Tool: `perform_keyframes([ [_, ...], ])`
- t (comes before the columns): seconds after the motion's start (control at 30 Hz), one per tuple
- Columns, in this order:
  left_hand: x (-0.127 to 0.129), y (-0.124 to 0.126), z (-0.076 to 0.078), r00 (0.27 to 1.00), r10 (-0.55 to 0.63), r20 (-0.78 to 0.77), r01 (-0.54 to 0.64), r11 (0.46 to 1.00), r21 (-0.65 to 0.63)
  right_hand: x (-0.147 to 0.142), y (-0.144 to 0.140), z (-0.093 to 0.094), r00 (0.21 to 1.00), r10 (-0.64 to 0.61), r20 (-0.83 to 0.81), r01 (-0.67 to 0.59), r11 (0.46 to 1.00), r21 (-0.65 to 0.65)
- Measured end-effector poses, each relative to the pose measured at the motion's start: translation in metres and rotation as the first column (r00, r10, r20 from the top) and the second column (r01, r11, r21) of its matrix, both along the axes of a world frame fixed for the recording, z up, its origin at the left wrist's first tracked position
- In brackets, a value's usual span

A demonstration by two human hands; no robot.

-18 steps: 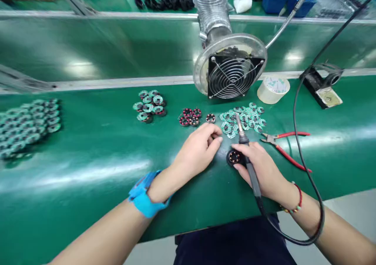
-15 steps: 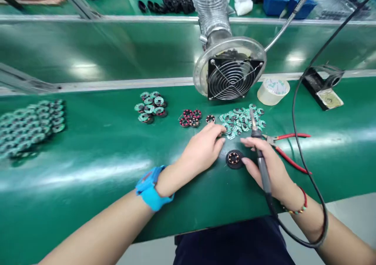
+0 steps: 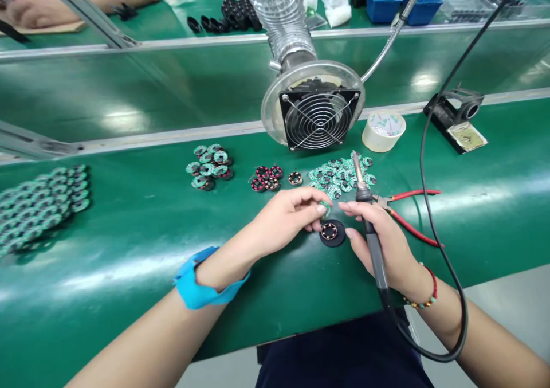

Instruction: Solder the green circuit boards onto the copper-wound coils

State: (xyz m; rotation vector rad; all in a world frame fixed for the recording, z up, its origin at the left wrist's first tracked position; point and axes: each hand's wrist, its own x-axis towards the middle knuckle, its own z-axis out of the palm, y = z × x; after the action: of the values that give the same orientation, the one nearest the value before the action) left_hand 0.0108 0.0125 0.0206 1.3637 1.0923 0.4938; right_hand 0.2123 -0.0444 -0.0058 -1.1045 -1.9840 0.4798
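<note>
Between the thumb and fingers of my left hand (image 3: 292,215) is a small green circuit board (image 3: 325,208), partly hidden by the fingertips. Just below it, a copper-wound coil (image 3: 329,231) sits on a round black base (image 3: 337,240) on the bench. My right hand (image 3: 382,236) holds a soldering iron (image 3: 374,247) across the palm, its tip pointing up and away. The right thumb and forefinger are apart, close to the black base. Beyond both hands lies a pile of loose green circuit boards (image 3: 337,176). A single coil (image 3: 295,178) stands left of that pile.
Red-handled pliers (image 3: 412,219) lie right of my right hand. Behind stand a fan (image 3: 320,121) on a duct, a tape roll (image 3: 384,132) and an iron stand (image 3: 458,116). Leftward are coils (image 3: 266,178), board-topped coils (image 3: 209,167) and stacked rows (image 3: 43,204). Other people's hands work across the divider.
My left hand has drawn back from the board pile towards me and now has a circuit board in its fingers. The right hand keeps the soldering iron; the view has shifted slightly.
</note>
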Motion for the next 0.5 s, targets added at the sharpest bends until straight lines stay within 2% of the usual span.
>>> perform_keyframes([
  [0.07,0.0,-0.007,0.005,0.988,-0.04,0.149,0.058,0.991,-0.121,-0.003,-0.002,0.005,0.996,0.09,-0.001,-0.089,0.995,0.038],
  [0.17,0.002,-0.017,0.008,0.957,-0.066,0.283,0.116,0.98,-0.162,-0.007,-0.004,0.011,0.978,0.205,0.033,-0.206,0.977,0.045],
  [0.23,0.003,-0.022,0.007,0.945,-0.047,0.325,0.111,0.977,-0.18,-0.009,-0.006,0.013,0.979,0.198,0.041,-0.2,0.978,0.053],
  [0.4,0.004,-0.031,0.006,0.951,0.037,0.306,0.025,0.98,-0.198,-0.011,-0.007,0.011,0.991,0.048,0.122,-0.067,0.986,0.151],
  [0.5,0.003,-0.033,0.005,0.971,0.026,0.236,0.01,0.988,-0.152,-0.008,-0.008,0.009,0.977,0.109,0.182,-0.133,0.983,0.124],
])
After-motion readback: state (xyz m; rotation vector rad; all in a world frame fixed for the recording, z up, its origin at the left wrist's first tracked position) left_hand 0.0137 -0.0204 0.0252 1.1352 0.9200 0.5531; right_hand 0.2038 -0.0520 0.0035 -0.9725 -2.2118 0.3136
